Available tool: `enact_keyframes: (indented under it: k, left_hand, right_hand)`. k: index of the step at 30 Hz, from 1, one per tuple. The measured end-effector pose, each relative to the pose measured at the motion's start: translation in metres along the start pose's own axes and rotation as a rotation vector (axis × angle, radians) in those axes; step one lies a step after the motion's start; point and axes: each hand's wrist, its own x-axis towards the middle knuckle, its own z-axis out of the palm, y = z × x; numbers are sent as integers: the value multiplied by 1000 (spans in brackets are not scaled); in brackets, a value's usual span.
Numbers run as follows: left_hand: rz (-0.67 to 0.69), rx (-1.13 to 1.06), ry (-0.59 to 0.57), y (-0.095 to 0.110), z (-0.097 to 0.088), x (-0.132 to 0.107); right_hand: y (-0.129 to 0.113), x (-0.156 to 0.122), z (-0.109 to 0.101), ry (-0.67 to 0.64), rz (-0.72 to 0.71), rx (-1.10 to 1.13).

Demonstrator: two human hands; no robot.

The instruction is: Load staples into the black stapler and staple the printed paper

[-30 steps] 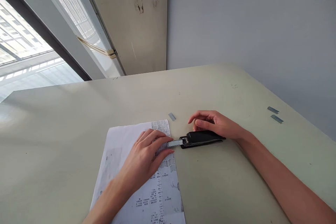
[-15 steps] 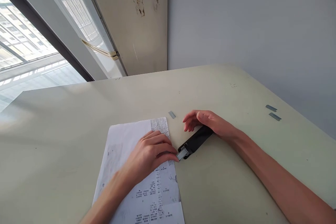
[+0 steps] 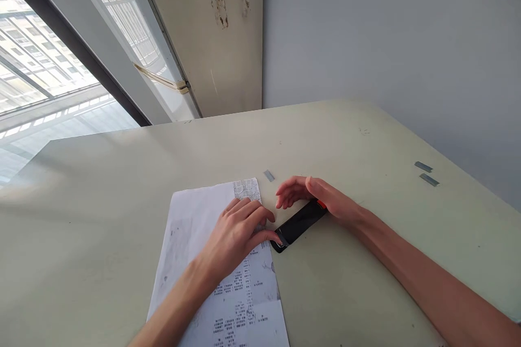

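A black stapler [image 3: 298, 224] lies slantwise on the pale table [image 3: 366, 260], its front end beside the paper's right edge. My right hand [image 3: 321, 198] rests at the stapler's rear end with its fingers curved loosely above it, not closed round it. My left hand [image 3: 240, 230] lies flat on a printed sheet of paper [image 3: 240, 303], and its fingertips touch the stapler's front end. A short strip of staples [image 3: 268, 175] sits on the table just beyond both hands.
Two more staple strips [image 3: 426, 172] lie near the table's right edge by the grey wall. A window with a handle [image 3: 163, 80] stands behind the table at the far left. The paper runs off the near edge of the view.
The stapler has swung from lying crosswise to slanting, and its silver staple tray, pulled out before, no longer shows. My left fingertips have moved onto its front end.
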Motion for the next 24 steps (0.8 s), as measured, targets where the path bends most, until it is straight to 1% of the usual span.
enact_keyframes:
  k: [2, 4, 6, 7, 9, 11, 13, 15, 18, 24]
  left_hand:
    - [-8, -9, 1, 0, -1, 1]
    - [4, -40, -24, -3, -5, 2]
    - [26, -78, -42, -9, -13, 3]
    - [19, -76, -27, -14, -19, 3]
    - [-64, 1, 67, -29, -30, 1]
    - [-215, 142, 173, -46, -38, -4]
    - [-323, 238, 212, -62, -42, -9]
    - [-376, 269, 210, -72, -42, -13]
    - [-416, 243, 205, -78, -40, -15]
    - [-454, 32, 234, -82, -45, -18]
  right_hand:
    - [1, 1, 1, 15, 6, -3]
    - [3, 2, 0, 25, 6, 5]
    - [5, 3, -1, 24, -3, -6]
    - [6, 3, -2, 25, -9, -31]
    - [6, 2, -4, 42, -12, -115]
    - [4, -1, -5, 66, -3, -221]
    - [1, -4, -5, 57, 1, -324]
    - [-2, -7, -4, 3, -27, -419]
    - [-2, -8, -2, -70, -87, -509]
    - [4, -7, -1, -70, -52, -503]
